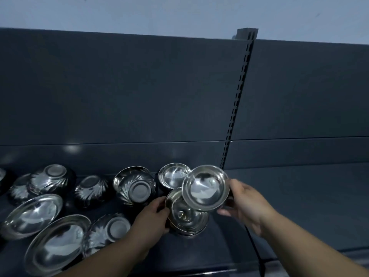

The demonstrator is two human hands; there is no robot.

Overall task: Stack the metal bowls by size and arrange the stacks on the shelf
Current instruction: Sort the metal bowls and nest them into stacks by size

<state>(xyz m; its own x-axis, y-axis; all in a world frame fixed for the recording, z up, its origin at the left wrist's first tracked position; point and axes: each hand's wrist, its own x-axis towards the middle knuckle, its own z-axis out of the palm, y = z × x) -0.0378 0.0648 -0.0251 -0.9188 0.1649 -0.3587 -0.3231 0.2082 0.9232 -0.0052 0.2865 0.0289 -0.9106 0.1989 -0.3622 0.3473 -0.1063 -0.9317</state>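
Observation:
My right hand (246, 204) grips a small shiny metal bowl (205, 187) by its right rim, holding it tilted just above a small stack of like bowls (184, 217). My left hand (151, 216) grips the left side of that stack, which stands on the dark shelf (229, 250). Another small bowl (172, 174) sits upright just behind. Patterned bowls lie upside down to the left, one (137, 189) resting in another and one (110, 229) near my left forearm. Two wide shallow bowls (32, 214) (58, 242) sit upright at the front left.
A dark back panel (119, 96) rises behind the shelf, with a slotted upright post (236, 104) right of centre. More upturned patterned bowls (51, 179) (91, 189) crowd the far left. The neighbouring shelf bay (309, 196) lies to the right.

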